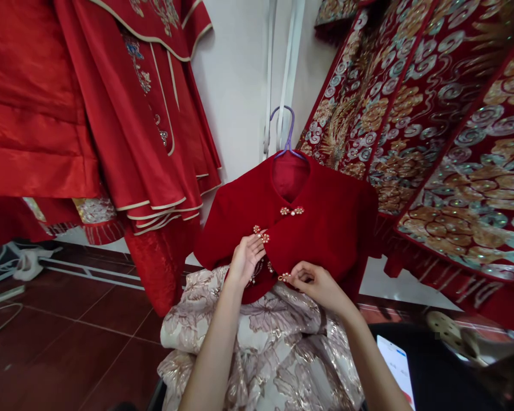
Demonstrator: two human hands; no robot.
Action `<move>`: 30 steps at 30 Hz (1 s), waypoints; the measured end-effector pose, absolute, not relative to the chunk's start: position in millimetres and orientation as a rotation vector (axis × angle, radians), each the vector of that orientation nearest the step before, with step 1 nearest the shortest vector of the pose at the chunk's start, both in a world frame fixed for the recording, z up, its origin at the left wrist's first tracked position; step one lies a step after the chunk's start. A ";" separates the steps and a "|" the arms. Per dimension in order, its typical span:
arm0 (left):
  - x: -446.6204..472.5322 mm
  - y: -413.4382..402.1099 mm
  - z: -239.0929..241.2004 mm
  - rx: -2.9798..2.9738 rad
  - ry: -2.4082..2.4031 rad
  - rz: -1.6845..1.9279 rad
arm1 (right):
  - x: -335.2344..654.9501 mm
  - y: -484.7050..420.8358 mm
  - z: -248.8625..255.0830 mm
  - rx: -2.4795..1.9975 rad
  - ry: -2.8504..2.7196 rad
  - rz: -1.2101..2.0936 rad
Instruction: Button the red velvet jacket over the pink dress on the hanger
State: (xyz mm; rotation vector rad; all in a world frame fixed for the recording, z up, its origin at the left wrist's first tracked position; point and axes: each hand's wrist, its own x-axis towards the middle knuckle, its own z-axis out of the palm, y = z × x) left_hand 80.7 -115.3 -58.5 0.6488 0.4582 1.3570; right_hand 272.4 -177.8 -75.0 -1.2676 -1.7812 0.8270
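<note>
A short red velvet jacket (334, 228) hangs on a purple hanger (289, 128) in front of me. Gold beaded flower clasps run down its front, the top clasp (292, 211) lying just below the collar. My left hand (246, 260) rests on the jacket front with its fingers stretched out, right below a second flower clasp (264, 237). At the lower hem my right hand (317, 281) pinches a small beaded flower button (285, 277) between thumb and forefinger. Cream floral fabric (278, 354) with a metallic sheen lies bunched beneath both forearms.
Red robes with pale piping (154, 142) hang at the left. Heavily embroidered red garments (411, 114) with fringes hang at the right. A phone (396, 365) lies on a dark surface by my right forearm. White rack bars (94, 273) stand low over the tiled floor (94, 342).
</note>
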 end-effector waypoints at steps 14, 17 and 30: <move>89.0 -118.8 -59.1 0.846 0.647 1.484 | 272.9 -177.5 -78.9 -1.230 -1.823 0.852; 92.1 -118.5 -59.8 0.853 0.705 1.525 | 275.0 -178.0 -80.4 -1.201 -1.840 0.882; 98.5 -116.0 -39.9 0.775 0.733 1.429 | 266.1 -183.8 -63.7 -1.145 -1.878 0.970</move>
